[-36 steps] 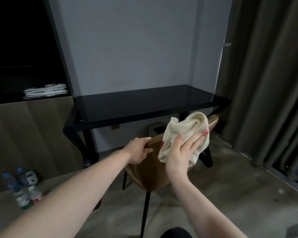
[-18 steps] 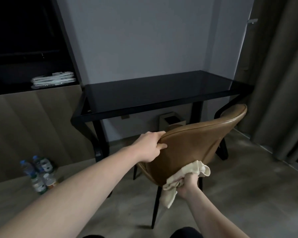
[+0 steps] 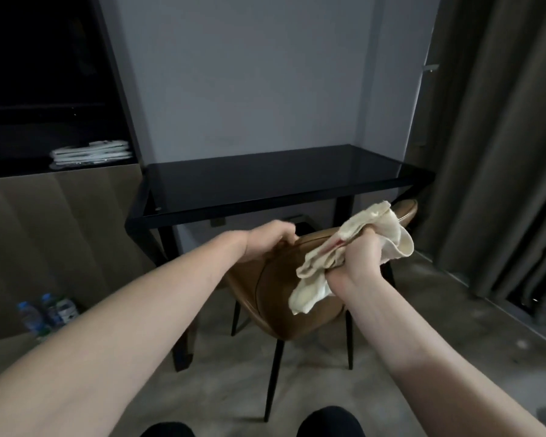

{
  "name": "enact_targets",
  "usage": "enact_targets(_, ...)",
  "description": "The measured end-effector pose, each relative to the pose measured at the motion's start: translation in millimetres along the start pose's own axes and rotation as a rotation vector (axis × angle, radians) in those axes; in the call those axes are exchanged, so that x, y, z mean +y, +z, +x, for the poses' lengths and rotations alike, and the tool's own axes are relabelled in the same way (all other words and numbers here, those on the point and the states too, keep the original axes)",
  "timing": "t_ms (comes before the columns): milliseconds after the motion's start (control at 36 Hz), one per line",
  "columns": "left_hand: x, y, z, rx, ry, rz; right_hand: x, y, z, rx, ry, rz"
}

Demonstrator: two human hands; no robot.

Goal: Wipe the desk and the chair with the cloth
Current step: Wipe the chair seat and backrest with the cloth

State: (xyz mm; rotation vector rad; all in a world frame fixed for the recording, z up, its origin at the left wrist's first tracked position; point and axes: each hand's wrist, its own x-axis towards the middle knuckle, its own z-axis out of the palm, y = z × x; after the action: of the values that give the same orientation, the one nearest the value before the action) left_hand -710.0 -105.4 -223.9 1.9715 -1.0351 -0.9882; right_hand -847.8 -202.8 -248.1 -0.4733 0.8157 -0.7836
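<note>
Left hand [image 3: 267, 242] curled over chair [image 3: 284, 298] top edge, right hand [image 3: 358, 258] fisted round crumpled cream cloth [image 3: 338, 257], smooth tan leather backrest

left hand [image 3: 267, 244]: curled, gripping | right hand [image 3: 358, 255]: fisted, gripping

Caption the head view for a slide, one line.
Left hand grips the brown chair backrest's top edge while the right hand holds a cream cloth against it, before the black desk.
</note>
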Motion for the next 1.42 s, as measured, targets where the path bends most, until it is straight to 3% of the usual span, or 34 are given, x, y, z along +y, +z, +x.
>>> enact_targets(83,16.6,4.4,3.2,0.016,-0.003,-0.072,14.0,5.5,2.5,0.032,0.012,-0.017)
enact_targets(222,35.7,14.9,18.6,-0.035,0.003,0.097,53.4,4.5,41.6,0.177,0.112,-0.022)
enact_targets(333,31.9,36.4,40.2,0.144,0.086,0.260,98.8,-12.8,87.5,0.274,0.113,-0.203)
enact_targets(472,15.4,41.7,61.4,0.292,0.183,0.266,136.9,-43.9,128.2,0.432,0.119,-0.117)
enact_targets(639,8.4,41.3,68.0,0.297,0.243,0.274,152.3,-69.0,143.8,0.304,0.224,-0.185)
enact_targets(750,8.5,39.2,66.2,0.286,0.242,0.278,136.6,-65.9,132.8,0.221,0.271,-0.077)
enact_targets(944,13.2,37.5,58.4,0.250,0.183,0.245,69.3,-41.2,111.5,0.212,0.213,0.102)
enact_targets(1139,13.9,34.4,47.3,0.190,0.087,0.139,-13.8,-8.0,24.1,-0.023,0.024,0.141)
enact_targets(1250,15.8,33.1,42.3,0.172,0.100,0.131,-9.4,-5.3,19.9,-0.007,0.011,0.131)
enact_targets(1417,10.7,31.4,46.0,0.137,0.148,0.138,32.7,-4.5,40.7,0.193,0.122,0.043)
